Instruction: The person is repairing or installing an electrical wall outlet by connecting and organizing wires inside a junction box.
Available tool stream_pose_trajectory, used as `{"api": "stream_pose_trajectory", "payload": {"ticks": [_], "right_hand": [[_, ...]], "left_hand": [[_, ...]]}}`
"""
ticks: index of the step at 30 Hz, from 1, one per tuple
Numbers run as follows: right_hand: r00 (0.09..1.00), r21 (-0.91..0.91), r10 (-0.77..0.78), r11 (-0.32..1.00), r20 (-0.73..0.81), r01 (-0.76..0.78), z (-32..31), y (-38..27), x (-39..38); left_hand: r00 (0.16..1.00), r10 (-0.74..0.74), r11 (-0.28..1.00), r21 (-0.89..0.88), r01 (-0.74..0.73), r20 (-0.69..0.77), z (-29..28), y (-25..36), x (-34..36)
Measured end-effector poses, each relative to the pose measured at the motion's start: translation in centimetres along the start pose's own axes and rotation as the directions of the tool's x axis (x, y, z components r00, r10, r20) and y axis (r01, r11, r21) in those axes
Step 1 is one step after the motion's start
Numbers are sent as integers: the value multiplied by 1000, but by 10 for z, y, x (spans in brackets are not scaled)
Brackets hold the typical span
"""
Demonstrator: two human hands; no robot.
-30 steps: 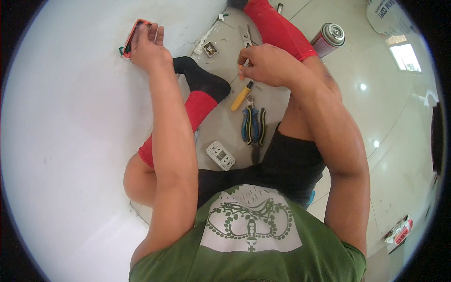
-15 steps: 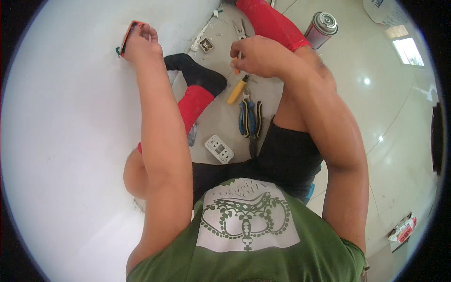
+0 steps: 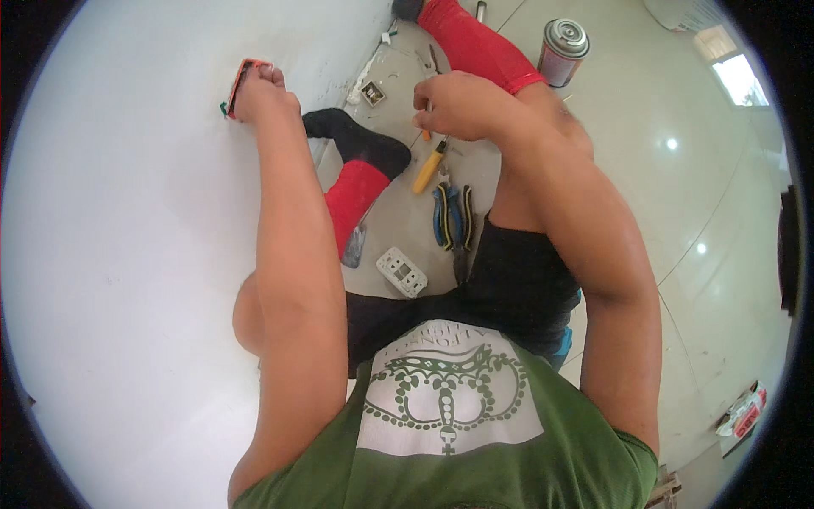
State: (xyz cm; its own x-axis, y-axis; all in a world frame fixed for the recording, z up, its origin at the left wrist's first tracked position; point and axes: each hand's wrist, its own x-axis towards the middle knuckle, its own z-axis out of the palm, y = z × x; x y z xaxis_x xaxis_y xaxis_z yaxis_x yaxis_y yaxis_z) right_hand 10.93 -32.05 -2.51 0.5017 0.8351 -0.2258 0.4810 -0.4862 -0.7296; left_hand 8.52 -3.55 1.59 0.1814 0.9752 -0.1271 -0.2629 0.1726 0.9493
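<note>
My left hand (image 3: 261, 95) reaches up to the white wall (image 3: 127, 212) and its fingers close around the edge of an orange wall box (image 3: 241, 78) set in it. My right hand (image 3: 458, 103) hovers over the floor with its fingers curled around a small thin item that I cannot make out. Just below that hand lies a screwdriver with a yellow handle (image 3: 429, 166). Blue and yellow pliers (image 3: 451, 216) lie on the floor below it.
A white socket plate (image 3: 402, 271) lies on the floor by my knee. A grey spray can (image 3: 562, 51) stands at the top right. My legs in red and black socks stretch along the wall. Small fittings (image 3: 371, 92) lie near the wall's foot.
The view has shifted, so both hands sit higher in the picture. My left hand stays on the wall box. My right hand has drifted a little left above the screwdriver.
</note>
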Motion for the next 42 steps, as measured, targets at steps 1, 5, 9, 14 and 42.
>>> {"api": "stream_pose_trajectory", "payload": {"ticks": [1,5,9,14,42], "right_hand": [[1000,32,8,999,4,-9,0,1,1],[999,-9,-41,999,-21,40,3,3,3],[999,-36,-35,999,-23,34,1,4,1],[999,-46,-37,998,-38,35,2,2,1],[998,-118,-30,992,60,37,15,-1,10]], "left_hand": [[1000,-11,998,-56,12,16,-3,-3,8],[981,-188,968,-180,178,-40,1,13,32],[995,-93,993,-78,91,-25,4,6,14],[988,-57,998,21,55,146,-12,7,15],[957,162,987,-54,-153,242,-29,-12,2]]}}
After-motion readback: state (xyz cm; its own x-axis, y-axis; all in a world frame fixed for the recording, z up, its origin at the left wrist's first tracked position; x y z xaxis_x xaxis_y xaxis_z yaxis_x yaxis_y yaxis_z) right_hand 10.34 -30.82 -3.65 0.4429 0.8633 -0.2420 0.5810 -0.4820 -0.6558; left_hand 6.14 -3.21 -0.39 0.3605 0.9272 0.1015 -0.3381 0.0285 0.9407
